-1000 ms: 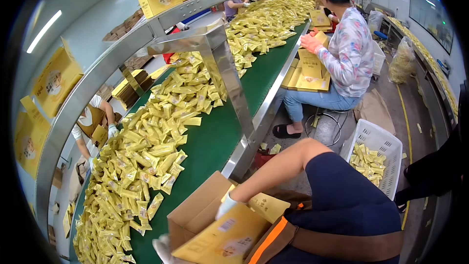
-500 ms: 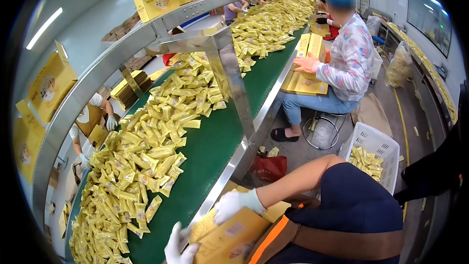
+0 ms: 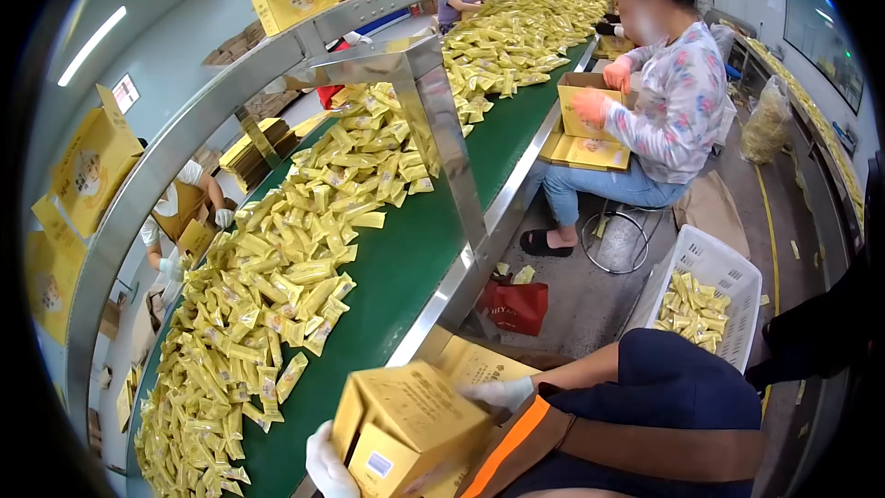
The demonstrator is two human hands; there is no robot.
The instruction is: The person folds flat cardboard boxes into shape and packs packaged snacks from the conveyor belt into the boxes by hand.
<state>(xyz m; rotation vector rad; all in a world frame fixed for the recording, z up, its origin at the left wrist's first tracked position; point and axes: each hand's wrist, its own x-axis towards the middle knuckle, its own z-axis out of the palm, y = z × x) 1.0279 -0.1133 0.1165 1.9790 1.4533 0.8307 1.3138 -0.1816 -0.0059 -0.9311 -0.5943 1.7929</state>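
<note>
A yellow cardboard box [image 3: 415,415], squared up and with flaps raised at its near end, is tilted in front of me. My left hand [image 3: 329,463], in a white glove, is closed around the box's lower left edge. On the far right side, my right hand [image 3: 500,393], also gloved, lies with fingers stretched towards the box, their tips against its side. Part of that hand is hidden by the box. Flat yellow cartons [image 3: 479,362] lie beneath and behind it.
A green conveyor belt [image 3: 406,258] carries heaped yellow sachets [image 3: 277,314] beside me. A metal frame post [image 3: 442,148] rises from its edge. A white crate [image 3: 742,314] with sachets and a red bag [image 3: 513,306] stand on the floor. A co-worker [image 3: 678,92] sits ahead holding a box.
The flattened box between my hands has become a squared box and is raised higher. My right hand moved from its top to its far right side. The co-worker's box is now opened upright.
</note>
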